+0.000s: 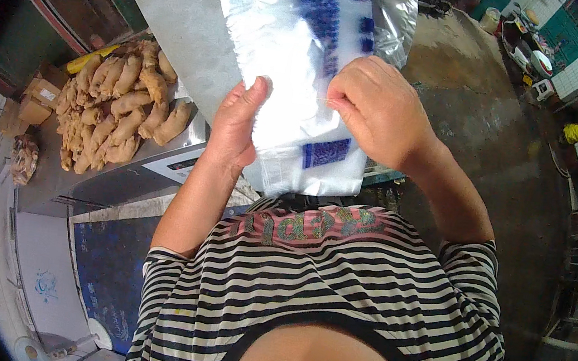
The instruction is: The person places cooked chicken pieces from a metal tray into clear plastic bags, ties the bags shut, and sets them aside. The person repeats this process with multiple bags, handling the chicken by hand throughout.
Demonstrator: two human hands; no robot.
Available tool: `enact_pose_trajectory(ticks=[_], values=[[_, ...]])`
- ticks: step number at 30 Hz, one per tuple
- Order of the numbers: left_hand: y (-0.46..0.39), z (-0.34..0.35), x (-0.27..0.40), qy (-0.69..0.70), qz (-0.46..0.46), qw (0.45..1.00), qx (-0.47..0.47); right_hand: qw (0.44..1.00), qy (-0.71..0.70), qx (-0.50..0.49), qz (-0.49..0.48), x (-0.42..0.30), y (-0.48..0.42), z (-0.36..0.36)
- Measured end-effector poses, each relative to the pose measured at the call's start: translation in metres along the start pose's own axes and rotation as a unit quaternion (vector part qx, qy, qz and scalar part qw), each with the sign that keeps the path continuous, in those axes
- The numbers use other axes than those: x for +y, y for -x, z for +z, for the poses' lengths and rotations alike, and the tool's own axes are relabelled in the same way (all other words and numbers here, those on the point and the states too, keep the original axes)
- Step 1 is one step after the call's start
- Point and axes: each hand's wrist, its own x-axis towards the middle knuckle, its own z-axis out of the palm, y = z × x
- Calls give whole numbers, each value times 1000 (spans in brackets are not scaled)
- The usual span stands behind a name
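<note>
A stack of white plastic bags with blue print (291,72) lies before me on a light surface. My left hand (237,120) is at the stack's left edge, its thumb on top; whether the fingers close on the bags is hidden. Over the right part of the stack, my right hand (379,110) pinches a thin strand between thumb and bent forefinger. Beyond the right hand, a clear plastic sheet or bag (395,20) lies beside the stack.
At left, a pile of pig's trotters (119,105) lies on a metal counter (89,177), near cardboard boxes (39,96) and a yellow roll (90,58). A digital scale panel or control panel (177,165) adjoins the counter. Wet floor (468,132) lies at right.
</note>
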Motion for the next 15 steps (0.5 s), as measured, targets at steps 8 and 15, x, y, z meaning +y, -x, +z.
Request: enact_pose_trajectory(ticks=[8,15], values=[[5,16,-21,-77,-39,992,-86,844,-477,-108,218,-6,-13,-23],[-13,25,3,-336,56,933,-115,933,-314,20,177,8,-22,-72]])
